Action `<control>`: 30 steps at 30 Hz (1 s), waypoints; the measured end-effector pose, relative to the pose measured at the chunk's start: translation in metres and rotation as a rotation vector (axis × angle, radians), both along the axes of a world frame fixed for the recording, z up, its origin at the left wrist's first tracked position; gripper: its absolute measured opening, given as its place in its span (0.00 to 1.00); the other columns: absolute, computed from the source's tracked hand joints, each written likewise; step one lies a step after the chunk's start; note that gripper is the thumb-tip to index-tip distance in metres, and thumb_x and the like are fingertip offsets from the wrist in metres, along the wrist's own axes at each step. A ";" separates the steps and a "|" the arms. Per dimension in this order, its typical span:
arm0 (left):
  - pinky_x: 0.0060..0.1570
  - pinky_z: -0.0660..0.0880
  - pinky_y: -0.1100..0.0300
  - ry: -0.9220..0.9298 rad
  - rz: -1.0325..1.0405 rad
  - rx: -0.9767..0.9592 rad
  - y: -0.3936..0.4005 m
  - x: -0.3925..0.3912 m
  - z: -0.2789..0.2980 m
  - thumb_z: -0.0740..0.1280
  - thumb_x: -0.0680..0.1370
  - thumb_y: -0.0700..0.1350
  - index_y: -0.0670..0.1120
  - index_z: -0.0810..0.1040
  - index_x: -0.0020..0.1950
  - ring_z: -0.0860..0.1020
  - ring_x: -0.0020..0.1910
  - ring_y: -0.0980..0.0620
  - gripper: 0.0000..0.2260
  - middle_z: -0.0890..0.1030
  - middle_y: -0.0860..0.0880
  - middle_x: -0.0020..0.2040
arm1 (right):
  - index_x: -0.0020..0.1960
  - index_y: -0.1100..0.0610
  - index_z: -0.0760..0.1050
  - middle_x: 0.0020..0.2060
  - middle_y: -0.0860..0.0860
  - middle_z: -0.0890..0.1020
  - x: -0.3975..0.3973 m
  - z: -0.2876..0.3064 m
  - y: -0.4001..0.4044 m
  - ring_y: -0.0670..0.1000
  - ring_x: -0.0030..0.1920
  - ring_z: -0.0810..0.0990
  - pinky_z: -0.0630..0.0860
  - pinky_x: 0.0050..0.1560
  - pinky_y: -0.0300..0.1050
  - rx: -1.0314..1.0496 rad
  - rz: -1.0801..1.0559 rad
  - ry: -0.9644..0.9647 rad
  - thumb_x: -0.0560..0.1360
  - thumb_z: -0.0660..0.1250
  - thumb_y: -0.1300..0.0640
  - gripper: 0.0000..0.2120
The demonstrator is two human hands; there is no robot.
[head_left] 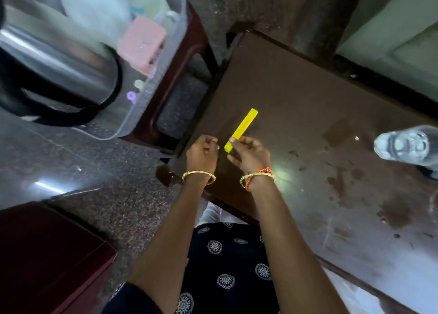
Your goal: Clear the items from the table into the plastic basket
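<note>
My right hand (248,153) pinches the near end of a flat yellow strip (244,126) just above the dark brown table (308,114), near its left corner. My left hand (201,153) hovers beside it with fingers curled and nothing in them. A clear plastic basket (147,93) stands to the left on a dark red stool (187,59). It holds a steel kettle with a black handle (54,59), a pink box (142,43) and pale plastic items. A clear water bottle (407,145) stands on the table at the right edge of view.
A second dark red stool (47,254) stands at the lower left on the speckled stone floor (106,190). The tabletop has worn, scratched patches on its right side. A pale green wall or cabinet (398,24) rises at the top right.
</note>
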State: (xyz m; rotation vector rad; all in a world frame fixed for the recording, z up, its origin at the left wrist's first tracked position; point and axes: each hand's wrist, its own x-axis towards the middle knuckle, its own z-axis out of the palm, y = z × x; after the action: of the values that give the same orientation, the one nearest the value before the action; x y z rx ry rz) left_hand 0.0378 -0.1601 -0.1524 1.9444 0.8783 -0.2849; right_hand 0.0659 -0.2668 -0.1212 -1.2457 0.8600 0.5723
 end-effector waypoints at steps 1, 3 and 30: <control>0.49 0.79 0.45 0.017 0.054 -0.006 0.019 -0.003 0.000 0.62 0.77 0.41 0.44 0.78 0.47 0.82 0.42 0.41 0.05 0.83 0.44 0.40 | 0.38 0.53 0.73 0.31 0.48 0.80 0.006 0.009 0.018 0.44 0.31 0.79 0.78 0.30 0.35 -0.019 0.069 -0.032 0.70 0.73 0.63 0.10; 0.50 0.79 0.44 0.044 0.117 -0.016 0.048 -0.012 0.000 0.62 0.77 0.39 0.42 0.78 0.47 0.81 0.44 0.39 0.06 0.83 0.41 0.41 | 0.37 0.51 0.74 0.29 0.45 0.79 0.017 0.030 0.051 0.40 0.29 0.78 0.77 0.32 0.36 -0.113 0.239 -0.171 0.69 0.75 0.60 0.10; 0.26 0.68 0.67 -0.226 0.620 -0.368 0.119 -0.027 0.047 0.53 0.78 0.59 0.39 0.80 0.45 0.74 0.28 0.53 0.26 0.81 0.45 0.36 | 0.56 0.62 0.77 0.57 0.62 0.79 0.109 0.069 0.240 0.61 0.63 0.71 0.65 0.59 0.51 -1.029 1.796 -1.167 0.72 0.63 0.68 0.13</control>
State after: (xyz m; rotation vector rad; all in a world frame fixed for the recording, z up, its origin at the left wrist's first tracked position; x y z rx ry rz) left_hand 0.0105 -0.0409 -0.1058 1.2629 1.1342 0.1326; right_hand 0.1748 -0.0268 -0.0522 -2.6875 -1.4132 0.5279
